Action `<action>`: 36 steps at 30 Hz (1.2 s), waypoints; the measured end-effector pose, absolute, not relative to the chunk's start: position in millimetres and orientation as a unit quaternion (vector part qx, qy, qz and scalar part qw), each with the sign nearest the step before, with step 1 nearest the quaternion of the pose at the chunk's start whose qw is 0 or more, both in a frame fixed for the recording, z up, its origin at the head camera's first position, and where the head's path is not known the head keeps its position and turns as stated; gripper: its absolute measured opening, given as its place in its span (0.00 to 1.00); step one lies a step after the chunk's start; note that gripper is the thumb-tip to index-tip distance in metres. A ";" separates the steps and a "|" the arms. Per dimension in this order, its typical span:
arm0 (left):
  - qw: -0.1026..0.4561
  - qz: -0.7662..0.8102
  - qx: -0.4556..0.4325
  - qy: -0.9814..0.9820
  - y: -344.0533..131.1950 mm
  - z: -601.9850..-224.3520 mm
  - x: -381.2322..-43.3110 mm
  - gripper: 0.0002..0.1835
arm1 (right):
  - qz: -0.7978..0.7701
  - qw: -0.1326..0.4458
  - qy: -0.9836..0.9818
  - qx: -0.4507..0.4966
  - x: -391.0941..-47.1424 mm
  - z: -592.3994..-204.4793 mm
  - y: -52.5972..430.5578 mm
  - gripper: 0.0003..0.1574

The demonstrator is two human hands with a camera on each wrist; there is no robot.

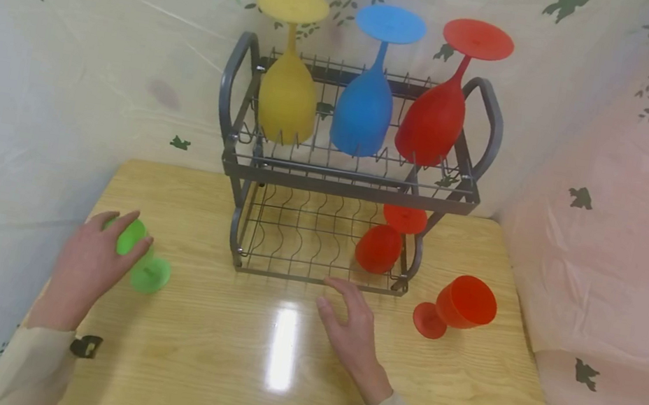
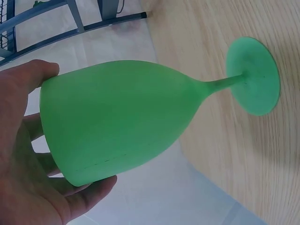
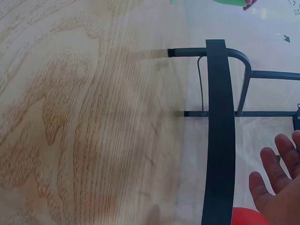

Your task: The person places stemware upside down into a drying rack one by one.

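At the left of the table, my left hand (image 1: 92, 258) grips a green goblet (image 1: 132, 237) from above by its rim. The left wrist view shows the thumb on one side of the green bowl (image 2: 122, 117) and fingers on the other, with the foot (image 2: 253, 77) toward the wooden tabletop. My right hand (image 1: 351, 327) holds nothing; its fingers are relaxed just in front of the dish rack's lower front rail (image 1: 312, 280). In the right wrist view, its spread fingers (image 3: 269, 171) show beside the dark rack frame (image 3: 220, 131).
Yellow (image 1: 287, 101), blue (image 1: 362, 116) and red (image 1: 432, 124) goblets stand upside down on the upper tier. Another red goblet (image 1: 378, 250) sits upside down at the lower tier's right. An upright red goblet (image 1: 466, 303) stands on the table (image 1: 197, 359) right of the rack.
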State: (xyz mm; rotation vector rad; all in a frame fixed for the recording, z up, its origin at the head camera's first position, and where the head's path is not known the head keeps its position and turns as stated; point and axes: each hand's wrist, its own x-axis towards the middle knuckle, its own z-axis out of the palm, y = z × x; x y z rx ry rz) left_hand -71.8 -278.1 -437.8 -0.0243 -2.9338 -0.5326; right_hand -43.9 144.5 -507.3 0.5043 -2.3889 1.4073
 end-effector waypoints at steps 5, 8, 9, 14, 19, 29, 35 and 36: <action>0.090 -0.199 -0.001 -0.976 -272.2 -432.7 -64.5 0.31 | 0.490 0.167 -0.837 0.178 -44.3 -507.5 144.9 0.22; 0.103 -0.211 0.000 -0.972 -268.2 -430.6 -59.3 0.31 | 0.491 0.171 -0.836 0.177 -44.3 -507.5 145.6 0.22; 0.109 -0.215 0.000 -0.971 -266.8 -430.3 -57.5 0.30 | 0.491 0.172 -0.835 0.178 -44.3 -507.6 145.8 0.22; 0.133 -0.229 0.006 -0.964 -259.9 -429.7 -49.1 0.29 | 0.490 0.172 -0.836 0.179 -44.3 -508.1 146.8 0.23; 0.150 -0.243 0.012 -0.958 -253.0 -426.7 -41.3 0.27 | 0.490 0.162 -0.839 0.173 -44.8 -507.7 147.3 0.23; 0.152 -0.339 0.001 -0.928 -233.1 -419.5 -35.3 0.22 | 0.491 0.175 -0.834 0.180 -48.2 -500.4 148.6 0.22; 0.123 -0.413 0.004 -0.902 -223.4 -418.2 -34.9 0.21 | 0.486 0.181 -0.837 0.174 -49.8 -498.7 152.2 0.23; 0.117 -0.422 0.008 -0.899 -221.6 -418.4 -34.8 0.21 | 0.486 0.181 -0.837 0.172 -50.0 -498.2 153.0 0.23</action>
